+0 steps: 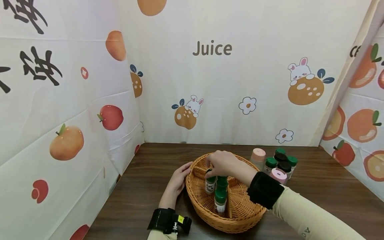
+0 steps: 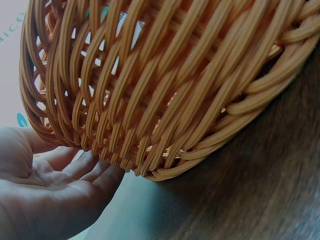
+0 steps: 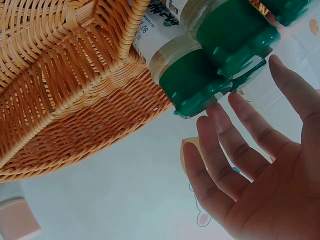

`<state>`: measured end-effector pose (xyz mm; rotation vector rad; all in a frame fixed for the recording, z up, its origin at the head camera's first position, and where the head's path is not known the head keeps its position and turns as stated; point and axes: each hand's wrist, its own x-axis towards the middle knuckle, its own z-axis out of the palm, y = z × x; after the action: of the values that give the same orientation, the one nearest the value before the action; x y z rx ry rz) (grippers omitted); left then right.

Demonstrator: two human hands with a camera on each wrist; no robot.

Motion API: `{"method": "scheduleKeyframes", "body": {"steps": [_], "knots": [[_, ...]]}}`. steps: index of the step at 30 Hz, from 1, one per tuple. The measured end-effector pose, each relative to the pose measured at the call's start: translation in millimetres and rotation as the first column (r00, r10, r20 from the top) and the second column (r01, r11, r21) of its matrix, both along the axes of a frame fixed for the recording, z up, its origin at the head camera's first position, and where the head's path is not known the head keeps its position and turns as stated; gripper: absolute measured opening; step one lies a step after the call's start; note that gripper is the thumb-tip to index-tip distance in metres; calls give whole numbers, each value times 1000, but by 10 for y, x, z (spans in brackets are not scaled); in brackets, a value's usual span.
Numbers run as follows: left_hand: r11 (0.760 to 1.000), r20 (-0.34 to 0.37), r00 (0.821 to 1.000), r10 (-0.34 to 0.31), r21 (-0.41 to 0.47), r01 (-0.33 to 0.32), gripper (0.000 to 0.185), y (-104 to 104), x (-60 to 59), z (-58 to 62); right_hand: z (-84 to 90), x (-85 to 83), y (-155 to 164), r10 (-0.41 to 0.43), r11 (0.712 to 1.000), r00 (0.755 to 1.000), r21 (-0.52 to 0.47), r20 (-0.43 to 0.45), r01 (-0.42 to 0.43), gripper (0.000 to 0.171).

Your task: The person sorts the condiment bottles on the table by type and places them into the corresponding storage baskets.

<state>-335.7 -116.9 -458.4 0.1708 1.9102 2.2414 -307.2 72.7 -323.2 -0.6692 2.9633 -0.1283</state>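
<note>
On the left side of the dark wood table, the left hand lies flat against the outer wall of the wicker basket, fingers straight and relaxed, not curled round anything; the left wrist view shows the fingertips right under the weave, touching it. Moving over, the basket itself sits pretty much in the middle of the table and has woven dividers splitting it into compartments. Standing upright in it are three green-capped spice jars, bunched close together along the center divider, though I can't really tell which compartment each one is in. The right hand comes in over the top of the basket and sits on the rear jar. From the head camera it looks like the fingers are down on the cap, but the right wrist view shows the fingers spread and mostly straight, just brushing the green caps, so I'd call that hand loose and apart, not clamped on the jar. Further right, just beside the basket, there's a little cluster of more jars on the table: a few with green caps, some dark ones, and two with pink lids. All around is a cloth backdrop with fruit, bunnies and the word Juice.
</note>
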Motion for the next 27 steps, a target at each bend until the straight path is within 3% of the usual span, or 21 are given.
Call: {"method": "scheduleKeyframes", "body": {"steps": [27], "knots": [[1000, -1, 1000, -21, 7, 21, 45, -12, 1, 17, 98, 31, 255, -6, 1000, 999, -3, -49, 6, 32]]}}
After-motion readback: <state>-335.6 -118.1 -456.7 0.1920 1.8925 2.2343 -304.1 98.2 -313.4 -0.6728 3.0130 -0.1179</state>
